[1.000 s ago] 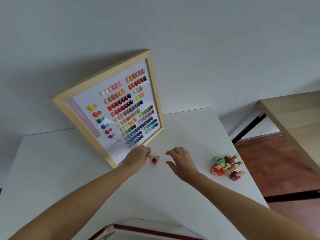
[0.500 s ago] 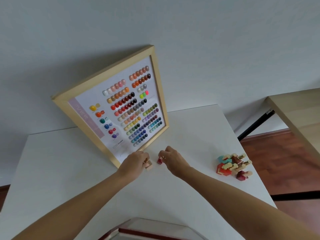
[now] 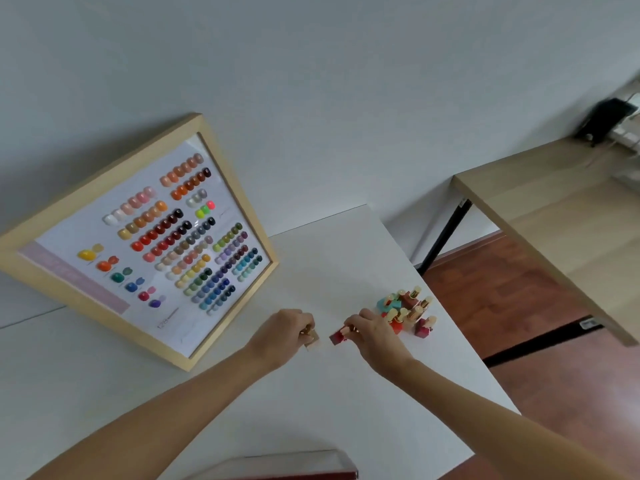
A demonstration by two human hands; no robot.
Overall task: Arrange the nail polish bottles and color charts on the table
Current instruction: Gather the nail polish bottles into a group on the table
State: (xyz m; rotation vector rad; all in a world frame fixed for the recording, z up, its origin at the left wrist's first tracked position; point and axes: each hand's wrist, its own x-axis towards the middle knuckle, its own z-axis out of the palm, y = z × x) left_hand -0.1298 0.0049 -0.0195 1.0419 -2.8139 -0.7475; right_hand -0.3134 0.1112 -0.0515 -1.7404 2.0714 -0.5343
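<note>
Holding one bottle apiece, both hands work over the white tabletop [image 3: 346,258] in front of the framed color chart [image 3: 145,237], which leans on the wall. Left hand [image 3: 282,336] pinches a pale bottle [image 3: 310,337]; right hand [image 3: 372,336] pinches a dark red bottle [image 3: 338,336], its long axis tilted toward the left hand. The two bottles are near each other but apart. The bottle cluster [image 3: 408,311] stands just beyond the right hand, the nearer one for the next pick.
</note>
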